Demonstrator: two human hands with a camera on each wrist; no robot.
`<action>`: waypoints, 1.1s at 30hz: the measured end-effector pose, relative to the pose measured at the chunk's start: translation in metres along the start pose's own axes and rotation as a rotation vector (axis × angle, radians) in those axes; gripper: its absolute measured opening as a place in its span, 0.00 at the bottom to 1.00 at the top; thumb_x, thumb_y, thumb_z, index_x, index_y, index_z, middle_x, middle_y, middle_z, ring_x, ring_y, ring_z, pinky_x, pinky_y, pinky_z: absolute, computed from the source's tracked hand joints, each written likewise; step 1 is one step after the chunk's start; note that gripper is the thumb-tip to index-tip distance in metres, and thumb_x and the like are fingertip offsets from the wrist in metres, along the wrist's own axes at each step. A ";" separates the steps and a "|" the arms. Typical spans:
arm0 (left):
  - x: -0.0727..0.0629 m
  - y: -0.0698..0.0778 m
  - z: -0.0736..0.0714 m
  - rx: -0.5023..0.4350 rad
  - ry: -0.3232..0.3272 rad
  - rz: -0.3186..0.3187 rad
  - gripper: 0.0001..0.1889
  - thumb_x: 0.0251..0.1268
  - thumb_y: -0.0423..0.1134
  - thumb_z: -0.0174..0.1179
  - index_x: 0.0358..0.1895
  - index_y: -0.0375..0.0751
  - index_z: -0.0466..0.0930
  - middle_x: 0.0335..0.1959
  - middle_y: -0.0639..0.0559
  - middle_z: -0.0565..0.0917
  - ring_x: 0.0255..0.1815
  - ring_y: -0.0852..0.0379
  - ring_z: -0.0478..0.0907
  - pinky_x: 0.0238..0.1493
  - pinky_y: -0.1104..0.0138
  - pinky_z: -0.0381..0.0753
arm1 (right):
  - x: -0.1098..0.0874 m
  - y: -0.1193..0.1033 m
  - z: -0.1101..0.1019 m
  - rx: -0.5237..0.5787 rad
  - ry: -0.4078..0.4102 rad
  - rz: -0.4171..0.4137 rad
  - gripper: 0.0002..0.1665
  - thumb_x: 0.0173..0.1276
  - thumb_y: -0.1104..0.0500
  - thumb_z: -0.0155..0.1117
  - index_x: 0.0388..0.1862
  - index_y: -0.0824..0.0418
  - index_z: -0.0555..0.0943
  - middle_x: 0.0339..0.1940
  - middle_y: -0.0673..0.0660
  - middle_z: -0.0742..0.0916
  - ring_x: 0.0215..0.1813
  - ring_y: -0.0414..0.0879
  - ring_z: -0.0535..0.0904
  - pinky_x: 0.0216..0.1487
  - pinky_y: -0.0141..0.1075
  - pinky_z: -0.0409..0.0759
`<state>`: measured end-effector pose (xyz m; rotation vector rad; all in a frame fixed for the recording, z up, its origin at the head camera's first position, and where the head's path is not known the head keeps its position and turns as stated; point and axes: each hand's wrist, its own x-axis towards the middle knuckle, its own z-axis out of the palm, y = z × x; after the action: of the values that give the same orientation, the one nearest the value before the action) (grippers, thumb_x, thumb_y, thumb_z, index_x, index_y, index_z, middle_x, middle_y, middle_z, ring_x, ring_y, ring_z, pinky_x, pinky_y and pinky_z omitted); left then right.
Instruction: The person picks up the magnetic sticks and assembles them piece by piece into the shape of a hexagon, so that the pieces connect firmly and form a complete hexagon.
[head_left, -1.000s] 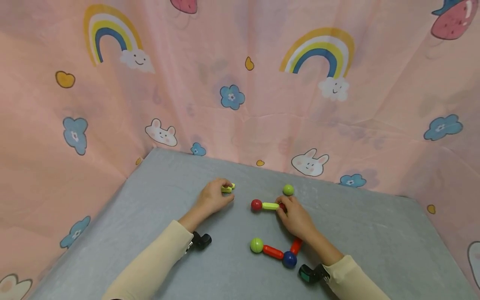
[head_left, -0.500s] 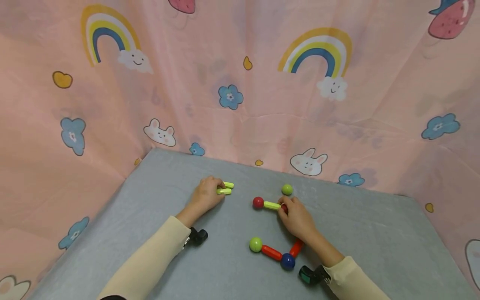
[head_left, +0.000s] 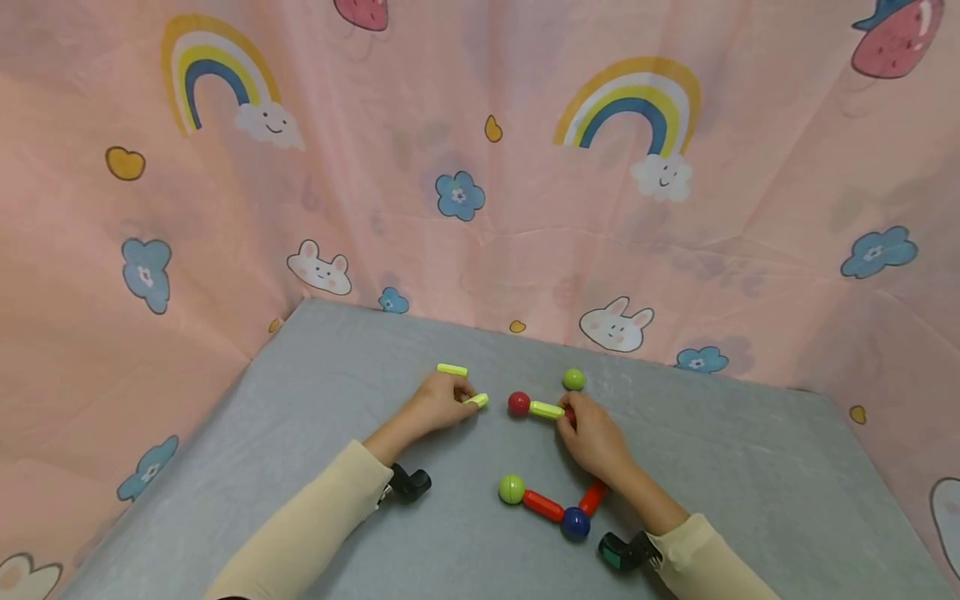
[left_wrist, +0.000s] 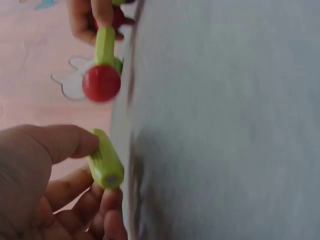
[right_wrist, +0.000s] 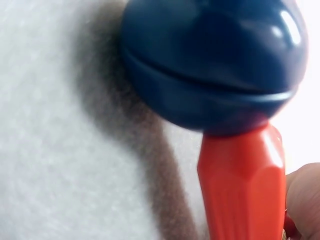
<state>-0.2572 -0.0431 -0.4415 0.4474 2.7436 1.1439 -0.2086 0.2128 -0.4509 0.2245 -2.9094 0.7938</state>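
My left hand (head_left: 441, 403) pinches a short yellow-green magnetic rod (left_wrist: 106, 162) between thumb and fingers, one end pointing towards a red ball (head_left: 518, 404). A gap separates the rod from that ball in the left wrist view. The red ball sits on the left end of a second yellow-green rod (head_left: 547, 410). At this rod's other end, my right hand (head_left: 596, 437) grips another red ball (head_left: 570, 414), partly hidden by the fingers. Just behind the right fingertips lies a green ball (head_left: 573, 379).
A third yellow-green rod (head_left: 452, 369) lies behind my left hand. Nearer me, a green ball (head_left: 512, 489), a red rod (head_left: 543, 505), a blue ball (head_left: 575, 523) and another red rod (head_left: 593, 497) form a V, partly under my right forearm. A pink printed curtain (head_left: 525, 250) backs the grey table (head_left: 360, 350).
My left hand has drawn one yellow-green rod away from its neighbour and carried it rightwards and nearer me, towards the red ball. My right hand stays almost still, its red-ball piece shifting slightly.
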 end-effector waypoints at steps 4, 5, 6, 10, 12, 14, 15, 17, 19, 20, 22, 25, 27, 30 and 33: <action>-0.001 0.007 0.009 -0.075 -0.062 -0.021 0.07 0.57 0.39 0.65 0.34 0.40 0.85 0.23 0.55 0.82 0.17 0.64 0.74 0.20 0.72 0.73 | 0.000 0.000 0.001 0.008 0.004 -0.001 0.07 0.65 0.63 0.56 0.42 0.62 0.77 0.26 0.54 0.74 0.28 0.45 0.68 0.27 0.34 0.64; -0.001 0.008 0.011 -0.081 -0.071 -0.021 0.07 0.57 0.39 0.65 0.34 0.40 0.84 0.23 0.55 0.82 0.17 0.64 0.74 0.20 0.72 0.73 | 0.000 0.001 0.001 0.009 0.004 -0.003 0.07 0.65 0.63 0.57 0.42 0.62 0.77 0.25 0.54 0.74 0.28 0.45 0.68 0.27 0.34 0.64; -0.001 0.010 0.013 -0.081 -0.077 -0.020 0.07 0.57 0.39 0.65 0.34 0.40 0.84 0.23 0.55 0.82 0.17 0.64 0.74 0.21 0.72 0.73 | 0.000 0.001 0.001 0.010 0.003 -0.003 0.07 0.65 0.63 0.57 0.42 0.62 0.77 0.26 0.54 0.74 0.28 0.45 0.68 0.27 0.34 0.64; -0.001 0.015 0.017 -0.097 -0.094 -0.020 0.06 0.56 0.38 0.65 0.32 0.39 0.84 0.22 0.55 0.81 0.18 0.64 0.73 0.20 0.72 0.73 | 0.000 0.001 0.001 0.008 -0.004 -0.005 0.07 0.66 0.63 0.57 0.42 0.62 0.77 0.27 0.54 0.74 0.28 0.44 0.68 0.27 0.34 0.64; -0.001 0.017 0.019 -0.105 -0.100 -0.026 0.06 0.56 0.38 0.65 0.32 0.39 0.84 0.22 0.55 0.81 0.18 0.63 0.73 0.20 0.72 0.73 | 0.000 0.001 0.001 0.008 -0.006 -0.006 0.08 0.66 0.62 0.57 0.43 0.62 0.77 0.27 0.53 0.74 0.28 0.44 0.68 0.27 0.33 0.64; -0.001 0.019 0.020 -0.110 -0.103 -0.031 0.05 0.56 0.38 0.65 0.31 0.40 0.84 0.22 0.55 0.80 0.18 0.63 0.73 0.20 0.72 0.73 | 0.001 0.002 0.001 0.010 -0.004 -0.010 0.08 0.67 0.62 0.56 0.43 0.62 0.77 0.27 0.54 0.74 0.28 0.44 0.68 0.27 0.33 0.64; -0.001 0.020 0.021 -0.112 -0.104 -0.034 0.05 0.56 0.38 0.65 0.31 0.40 0.84 0.22 0.55 0.80 0.18 0.63 0.73 0.20 0.72 0.73 | 0.001 0.002 0.001 0.011 -0.001 -0.014 0.08 0.67 0.63 0.56 0.43 0.62 0.77 0.27 0.54 0.74 0.28 0.44 0.68 0.27 0.33 0.64; -0.001 0.021 0.022 -0.112 -0.100 -0.034 0.05 0.56 0.38 0.64 0.31 0.40 0.84 0.22 0.55 0.80 0.19 0.63 0.73 0.20 0.72 0.73 | 0.001 0.002 0.000 0.017 0.002 -0.020 0.08 0.66 0.63 0.57 0.43 0.62 0.77 0.28 0.54 0.74 0.29 0.45 0.68 0.28 0.34 0.65; -0.001 0.023 0.023 -0.114 -0.096 -0.030 0.05 0.57 0.38 0.64 0.31 0.40 0.83 0.22 0.55 0.79 0.19 0.63 0.73 0.20 0.72 0.73 | 0.001 0.002 -0.001 0.026 -0.002 -0.023 0.08 0.65 0.63 0.57 0.43 0.63 0.76 0.28 0.54 0.75 0.29 0.45 0.68 0.28 0.34 0.65; 0.000 0.023 0.023 -0.116 -0.094 -0.026 0.05 0.57 0.38 0.64 0.31 0.40 0.83 0.22 0.55 0.79 0.19 0.63 0.73 0.20 0.72 0.73 | 0.001 0.002 -0.002 0.030 -0.004 -0.025 0.08 0.64 0.64 0.58 0.43 0.63 0.77 0.28 0.54 0.75 0.29 0.45 0.68 0.29 0.34 0.65; 0.001 0.023 0.024 -0.120 -0.093 -0.014 0.05 0.58 0.38 0.64 0.32 0.40 0.83 0.23 0.55 0.79 0.19 0.63 0.73 0.21 0.71 0.73 | 0.002 0.002 -0.005 0.046 -0.026 -0.017 0.10 0.62 0.64 0.59 0.43 0.63 0.77 0.27 0.54 0.75 0.27 0.45 0.68 0.27 0.34 0.64; 0.003 0.023 0.027 -0.130 -0.091 0.006 0.05 0.59 0.39 0.64 0.33 0.42 0.83 0.24 0.55 0.79 0.19 0.63 0.73 0.21 0.71 0.74 | 0.003 0.004 -0.009 0.046 -0.075 -0.016 0.12 0.61 0.61 0.63 0.44 0.60 0.79 0.27 0.54 0.77 0.26 0.44 0.69 0.26 0.33 0.66; 0.005 0.025 0.028 -0.130 -0.084 0.017 0.05 0.59 0.40 0.64 0.34 0.44 0.84 0.26 0.55 0.80 0.20 0.63 0.73 0.21 0.71 0.74 | 0.004 0.005 -0.011 0.029 -0.112 -0.021 0.14 0.60 0.59 0.66 0.45 0.59 0.80 0.28 0.53 0.79 0.26 0.43 0.70 0.26 0.33 0.68; 0.009 0.029 0.031 -0.114 -0.066 0.049 0.06 0.58 0.41 0.64 0.34 0.45 0.85 0.27 0.56 0.81 0.21 0.64 0.73 0.24 0.72 0.73 | 0.006 0.005 -0.011 -0.004 -0.143 -0.037 0.15 0.59 0.56 0.69 0.45 0.57 0.82 0.29 0.52 0.82 0.28 0.42 0.72 0.29 0.34 0.72; 0.013 0.032 0.034 -0.094 -0.062 0.101 0.07 0.57 0.41 0.65 0.35 0.43 0.86 0.27 0.55 0.83 0.23 0.66 0.73 0.27 0.74 0.72 | 0.007 0.004 -0.011 -0.025 -0.156 -0.035 0.16 0.60 0.55 0.69 0.47 0.56 0.81 0.30 0.52 0.83 0.28 0.42 0.73 0.29 0.34 0.73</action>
<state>-0.2547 0.0052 -0.4427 0.6041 2.6288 1.2537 -0.2154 0.2213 -0.4423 0.3485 -3.0494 0.7667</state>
